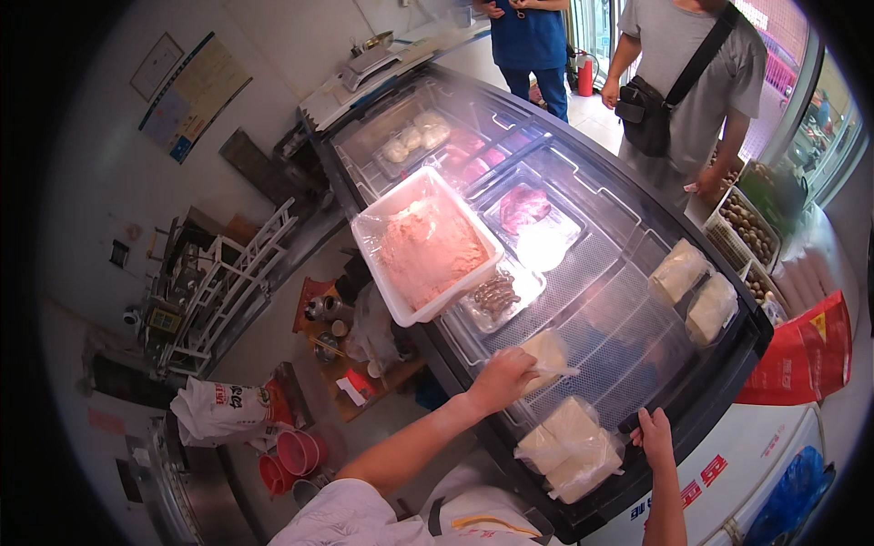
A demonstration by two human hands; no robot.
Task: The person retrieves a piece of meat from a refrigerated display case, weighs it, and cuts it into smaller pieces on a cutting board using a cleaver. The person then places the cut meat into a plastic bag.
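Note:
Over the glass top of a chest freezer (583, 314), my left hand (501, 378) is closed on the gathered plastic of a clear bag (546, 357) with a pale, flat stack in it, perhaps dough wrappers. Close to the freezer's near edge, my right hand (654, 435) curls its fingers by a short black handle-like piece (628, 423); whether it belongs to the freezer cannot be made out. Between the hands and nearer to me lie more bagged pale square stacks (572, 448). Two similar bags (696, 291) rest by the right edge.
A white tub of pink minced meat (428, 246) under film stands on the freezer's left side. Trays of meat (533, 218) show around it. Across the freezer stand a person in grey (687, 82) and a person in blue (530, 41). A red bag (797, 359) is at right.

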